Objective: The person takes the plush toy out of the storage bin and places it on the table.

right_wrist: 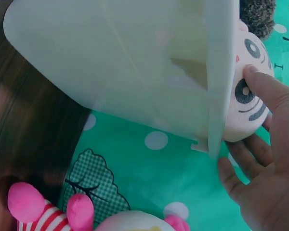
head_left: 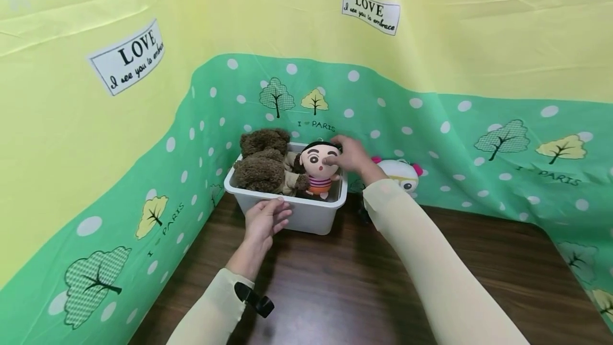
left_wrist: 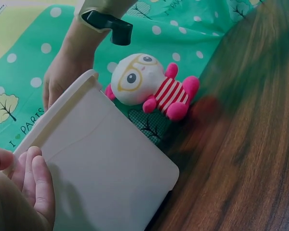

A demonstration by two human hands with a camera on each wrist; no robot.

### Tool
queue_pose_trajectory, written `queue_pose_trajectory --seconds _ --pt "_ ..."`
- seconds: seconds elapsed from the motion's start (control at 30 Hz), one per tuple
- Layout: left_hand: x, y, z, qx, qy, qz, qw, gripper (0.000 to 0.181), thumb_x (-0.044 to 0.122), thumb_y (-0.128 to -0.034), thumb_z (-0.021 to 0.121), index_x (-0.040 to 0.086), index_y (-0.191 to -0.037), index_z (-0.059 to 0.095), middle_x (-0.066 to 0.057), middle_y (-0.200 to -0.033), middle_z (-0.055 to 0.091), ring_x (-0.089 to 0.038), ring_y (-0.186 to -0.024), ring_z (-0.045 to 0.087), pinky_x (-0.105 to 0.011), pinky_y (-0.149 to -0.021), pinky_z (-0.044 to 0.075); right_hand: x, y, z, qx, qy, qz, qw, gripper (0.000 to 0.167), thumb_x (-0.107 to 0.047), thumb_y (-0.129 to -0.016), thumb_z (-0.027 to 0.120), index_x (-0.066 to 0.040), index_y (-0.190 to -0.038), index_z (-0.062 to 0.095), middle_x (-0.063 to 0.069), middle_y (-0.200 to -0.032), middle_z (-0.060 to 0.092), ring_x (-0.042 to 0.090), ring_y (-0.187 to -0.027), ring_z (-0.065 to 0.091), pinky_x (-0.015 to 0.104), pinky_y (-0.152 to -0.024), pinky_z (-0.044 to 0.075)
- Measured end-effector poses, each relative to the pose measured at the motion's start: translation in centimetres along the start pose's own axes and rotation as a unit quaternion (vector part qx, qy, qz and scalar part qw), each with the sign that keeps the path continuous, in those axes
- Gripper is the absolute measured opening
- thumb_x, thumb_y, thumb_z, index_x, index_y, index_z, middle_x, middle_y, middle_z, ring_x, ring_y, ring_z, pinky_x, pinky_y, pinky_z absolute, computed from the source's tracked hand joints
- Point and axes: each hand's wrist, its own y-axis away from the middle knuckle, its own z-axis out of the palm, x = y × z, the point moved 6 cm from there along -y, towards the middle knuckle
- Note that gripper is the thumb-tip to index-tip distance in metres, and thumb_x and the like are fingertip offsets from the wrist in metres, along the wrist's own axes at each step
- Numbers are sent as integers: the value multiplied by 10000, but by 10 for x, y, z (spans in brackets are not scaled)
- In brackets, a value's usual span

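Observation:
My right hand point(head_left: 351, 154) holds the head of a plush doll point(head_left: 320, 170), thumb on its face and fingers behind. The doll has black hair, a pink-and-purple striped top and orange shorts, and sits upright in the right part of a white plastic bin point(head_left: 306, 216). In the right wrist view, the bin's wall hides the doll's body. Two brown furry plush toys point(head_left: 261, 172) lie in the bin's left part. At the front rim, my left hand point(head_left: 265, 221) grips the bin, thumb at the edge and fingers along the outer wall.
Right of the bin, a white-headed plush with yellow glasses point(left_wrist: 137, 79) and a pink striped body leans against the green dotted cloth point(head_left: 460, 137). The cloth hangs behind and left of the dark wooden table point(head_left: 335, 281).

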Motion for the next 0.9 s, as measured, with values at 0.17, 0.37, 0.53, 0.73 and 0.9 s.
queue_pose_trajectory --seconds 0.17,0.37,0.53,0.73,0.9 --pt "-1 0 3 -48 31 7 10000 176 156 -923 744 66 -1016 626 -49 -876 791 -142 -733 757 -289 -626 624 0 4 -2 127 -282 63 9995 614 -316 -873 828 -73 -1378 576 152 -1352 617 339 -1223 577 507 -1033 514" --pt "-2 -1 1 -50 33 63 10000 193 165 -925 746 57 -1021 618 -54 -876 790 -144 -723 756 -286 -613 622 -1 8 -2 297 -428 -174 9985 504 -285 -868 834 -77 -1277 627 126 -1221 668 298 -1116 618 470 -965 542" --pt "-1 0 1 -23 49 63 10000 184 154 -922 740 66 -1018 610 -48 -865 787 -142 -713 753 -284 -603 620 -5 11 -4 397 -550 -366 9970 466 -264 -870 830 -74 -1251 640 119 -1165 678 291 -1067 628 460 -920 555" --pt "-3 0 0 -21 44 38 10000 190 165 -920 749 67 -1017 617 -44 -870 788 -144 -719 755 -282 -601 617 -9 14 -11 452 -780 -416 9951 473 -236 -868 830 -73 -1269 637 119 -1166 672 296 -1074 623 456 -912 559" --pt "-2 -1 0 -11 62 45 10000 193 167 -918 754 64 -1017 623 -44 -868 787 -143 -716 754 -280 -602 618 -17 18 -23 540 -849 -449 9939 459 -238 -871 831 -79 -1256 636 119 -1161 672 287 -1063 625 438 -881 566"
